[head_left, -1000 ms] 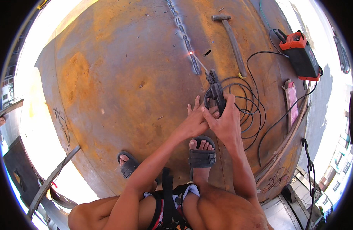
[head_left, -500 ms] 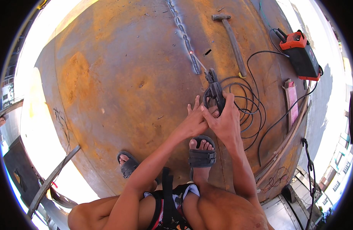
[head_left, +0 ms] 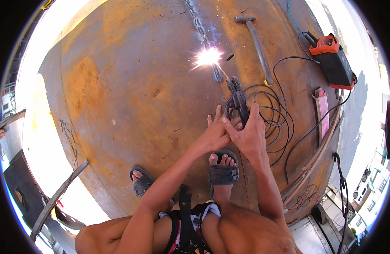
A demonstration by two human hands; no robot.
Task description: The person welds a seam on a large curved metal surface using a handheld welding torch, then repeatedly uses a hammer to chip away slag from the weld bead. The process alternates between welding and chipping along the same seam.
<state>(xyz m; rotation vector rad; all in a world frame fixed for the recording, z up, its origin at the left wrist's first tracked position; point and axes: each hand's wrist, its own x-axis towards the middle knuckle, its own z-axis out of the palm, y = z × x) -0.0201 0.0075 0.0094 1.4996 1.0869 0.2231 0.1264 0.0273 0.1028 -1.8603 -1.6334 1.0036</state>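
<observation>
My right hand (head_left: 248, 131) is wrapped round a black electrode holder (head_left: 237, 97), which carries a thin welding rod (head_left: 222, 72). A bright arc with sparks (head_left: 209, 56) burns at the rod's tip on a welded seam (head_left: 197, 19) in the rusty steel plate (head_left: 118, 93). My left hand (head_left: 216, 134) lies just left of and beneath the right, fingers spread, touching it near the holder.
A hammer (head_left: 256, 44) lies right of the seam. Farther right stand a black-and-orange machine (head_left: 332, 61) and a pink carton (head_left: 322, 114), beside coiled cable (head_left: 275, 114) and long strips (head_left: 307, 169). Sandaled feet (head_left: 223, 171) are below my hands; a metal bar (head_left: 63, 194) is lower left.
The small red glow at the rod's tip has become a large white arc with sparks and bluish smoke. My hands have hardly moved.
</observation>
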